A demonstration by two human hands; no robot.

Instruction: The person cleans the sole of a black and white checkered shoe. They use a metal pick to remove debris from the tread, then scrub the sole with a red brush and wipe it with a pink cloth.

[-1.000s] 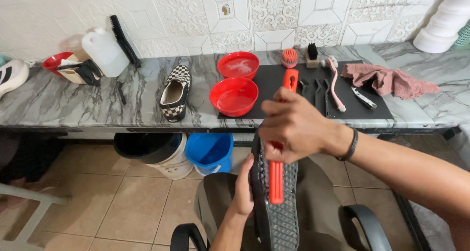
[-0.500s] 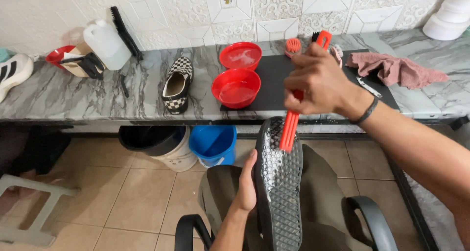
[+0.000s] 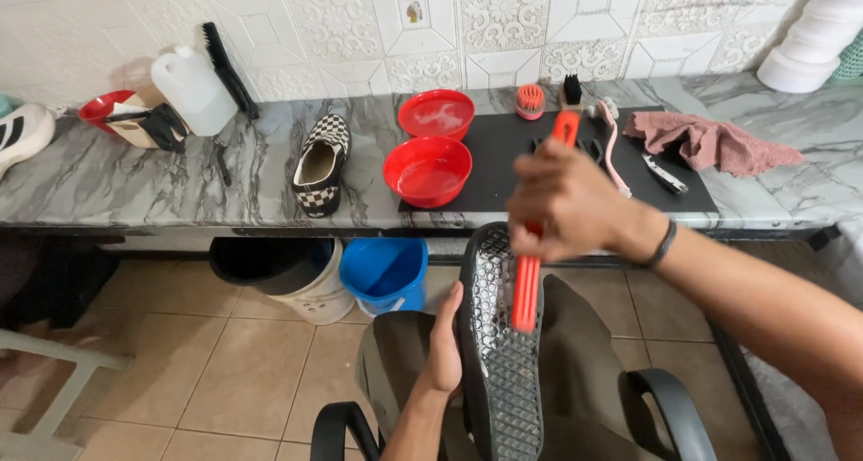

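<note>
While scrubbing: bristles wanted even pressure along the grooves.
Right hand [image 3: 562,200]: fingers curled tight round the orange brush [image 3: 530,263].
Left hand [image 3: 444,344]: fingers pressed together, bracing the shoe [image 3: 501,371], sole up over the lap.

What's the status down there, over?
Left hand steadies shoe, sole up. Right hand shut on red brush, bristles on sole. Nothing in the way.
</note>
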